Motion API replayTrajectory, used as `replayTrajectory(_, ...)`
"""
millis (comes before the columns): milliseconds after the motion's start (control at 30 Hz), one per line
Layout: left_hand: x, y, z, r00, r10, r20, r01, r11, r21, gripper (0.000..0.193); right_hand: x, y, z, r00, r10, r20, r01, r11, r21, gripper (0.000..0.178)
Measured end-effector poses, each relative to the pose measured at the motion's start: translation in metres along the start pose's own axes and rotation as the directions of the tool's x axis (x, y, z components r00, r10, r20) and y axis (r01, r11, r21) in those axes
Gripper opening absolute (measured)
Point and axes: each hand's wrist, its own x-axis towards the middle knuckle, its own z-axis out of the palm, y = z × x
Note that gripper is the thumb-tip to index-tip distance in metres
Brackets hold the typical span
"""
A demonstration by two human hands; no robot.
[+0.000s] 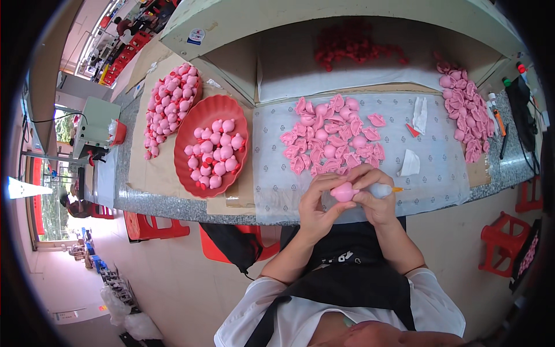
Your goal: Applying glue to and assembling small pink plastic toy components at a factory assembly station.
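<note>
My left hand (317, 203) has its fingers closed round a small smooth pink rounded piece (344, 192), at the near edge of the bench. From the other side, the fingertips of my right hand (377, 209) press on the same piece. A small translucent squeeze bottle (380, 190) with an orange tip is tucked in my right hand, pointing right. Just beyond both hands spreads a pile of pink parts (329, 136), some round and some with ruffled, open edges. They lie on a white patterned sheet (269, 168).
A red scalloped bowl (184, 174) of pink figures with red parts stands left, beside another heap of such figures (173, 95). More pink parts (468, 110) lie right. White paper scraps (410, 163) and pens (504, 141) lie near. A shelf (347, 34) overhangs the bench's back.
</note>
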Motion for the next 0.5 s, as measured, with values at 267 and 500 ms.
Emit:
replayTrajectory(267, -0.003, -0.004, 0.004, 0.996, 0.087, -0.018, -0.086, 0.994, 0.070, 0.033, -0.002, -0.008, -0.005, 0.999, 0.033, 0.026, -0.026, 0.971, -0.237, 0.019)
replayTrajectory(500, 0.002, -0.006, 0.009, 0.930, -0.363, 0.052, 0.311, 0.706, -0.637, 0.033, 0.004, -0.083, -0.063, 0.979, -0.205, 0.010, 0.025, 0.070, -0.997, 0.025)
